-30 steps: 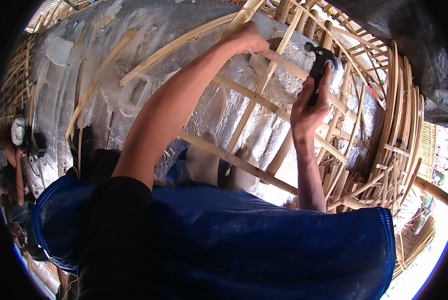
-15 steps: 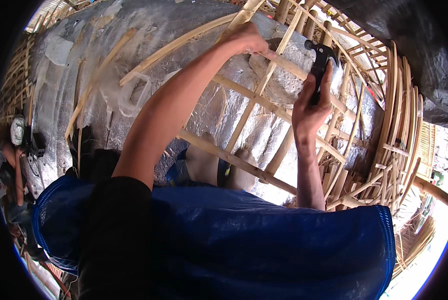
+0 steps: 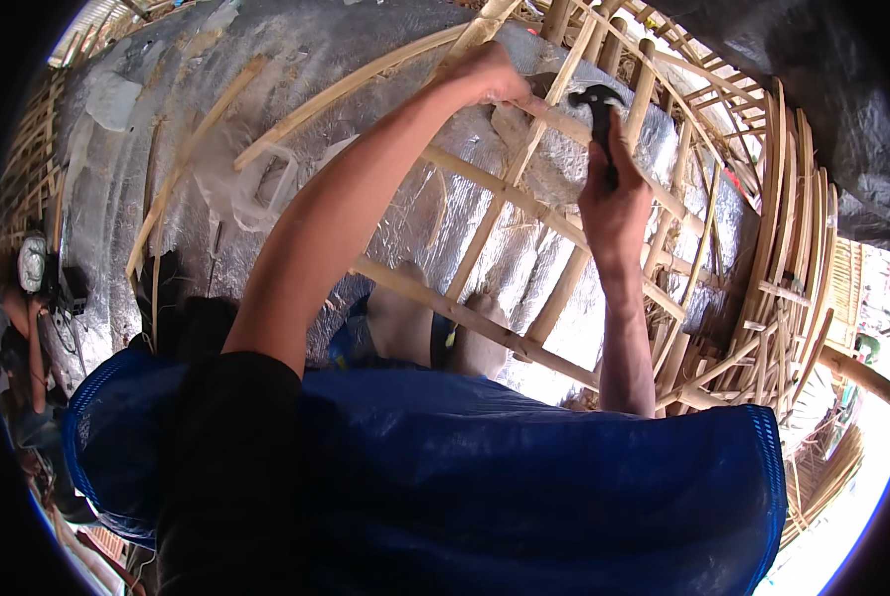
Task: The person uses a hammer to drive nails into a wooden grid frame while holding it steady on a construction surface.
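Note:
At the far side of a bamboo frame, my left hand (image 3: 487, 77) is closed. Its fingertips meet the crossing of a thin upright bamboo slat (image 3: 567, 62) and a crosswise pole (image 3: 675, 205); what they pinch, if anything, is too small to make out. My right hand (image 3: 616, 199) grips a hammer (image 3: 601, 117) by its black handle. The dark hammer head is raised just right of that crossing, apart from my left fingers. A nearer bamboo pole (image 3: 465, 316) runs across in front of my bent knees.
Silvery sheeting (image 3: 366, 89) lies beneath the frame. A curved bamboo strip (image 3: 356, 81) and a clear plastic container (image 3: 266, 181) are on the left. Bundled bamboo strips (image 3: 778, 228) stand at the right. Another person's arm (image 3: 36, 348) shows at the far left edge.
My right hand has swung the hammer left, its head coming closer to the slat crossing. My left hand has stayed in place.

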A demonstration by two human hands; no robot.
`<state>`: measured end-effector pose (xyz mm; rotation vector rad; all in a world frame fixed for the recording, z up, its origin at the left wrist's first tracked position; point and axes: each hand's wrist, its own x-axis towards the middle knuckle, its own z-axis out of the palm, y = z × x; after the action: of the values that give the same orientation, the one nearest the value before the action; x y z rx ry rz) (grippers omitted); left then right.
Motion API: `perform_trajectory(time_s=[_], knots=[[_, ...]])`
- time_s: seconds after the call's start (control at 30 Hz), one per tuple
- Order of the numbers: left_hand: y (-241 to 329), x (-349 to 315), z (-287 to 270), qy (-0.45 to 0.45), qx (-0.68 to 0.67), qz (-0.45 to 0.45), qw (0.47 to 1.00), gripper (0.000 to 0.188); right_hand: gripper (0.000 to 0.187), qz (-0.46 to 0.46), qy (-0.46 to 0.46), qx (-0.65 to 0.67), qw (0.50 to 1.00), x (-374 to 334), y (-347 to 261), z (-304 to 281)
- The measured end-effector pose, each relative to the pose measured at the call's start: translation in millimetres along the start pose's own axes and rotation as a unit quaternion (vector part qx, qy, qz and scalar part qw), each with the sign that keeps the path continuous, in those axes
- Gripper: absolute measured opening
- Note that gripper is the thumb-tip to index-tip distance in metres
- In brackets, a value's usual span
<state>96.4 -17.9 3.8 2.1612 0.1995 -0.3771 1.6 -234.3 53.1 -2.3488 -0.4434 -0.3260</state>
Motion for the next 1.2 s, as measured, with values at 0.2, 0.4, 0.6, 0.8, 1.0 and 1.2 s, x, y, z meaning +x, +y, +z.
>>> perform_trajectory(time_s=[0.2, 0.4, 0.6, 0.8, 1.0, 1.2], knots=[[4.4, 1.1, -3.3, -0.029, 0.025, 0.003, 0.999, 0.044, 0.044, 0.085, -0.019, 0.006, 0.996, 8.1, -12.9, -10.2], [-9.5, 10.6, -2.2, -0.043, 0.001, 0.024, 0.999, 0.035, 0.045, 0.033, 0.011, 0.036, 0.999, -6.6, 9.4, 1.4], [19.5, 5.9, -16.6, -0.119, -0.045, -0.099, 0.987, 0.033, 0.046, 0.034, -0.013, 0.053, 0.998, -1.7, -0.2, -12.0], [11.6, 17.2, -15.6, -0.167, -0.070, -0.121, 0.976, 0.029, 0.045, -0.015, 0.073, 0.101, 0.992, 14.2, -34.7, -34.0], [12.5, 19.6, -11.5, -0.171, -0.064, -0.113, 0.977, 0.021, 0.039, -0.073, -0.004, 0.023, 0.997, 8.8, 3.1, 2.8], [11.9, 18.9, -12.6, -0.165, -0.073, -0.094, 0.979, 0.027, 0.044, -0.108, 0.003, -0.116, 0.987, 4.9, 7.9, 4.3]])
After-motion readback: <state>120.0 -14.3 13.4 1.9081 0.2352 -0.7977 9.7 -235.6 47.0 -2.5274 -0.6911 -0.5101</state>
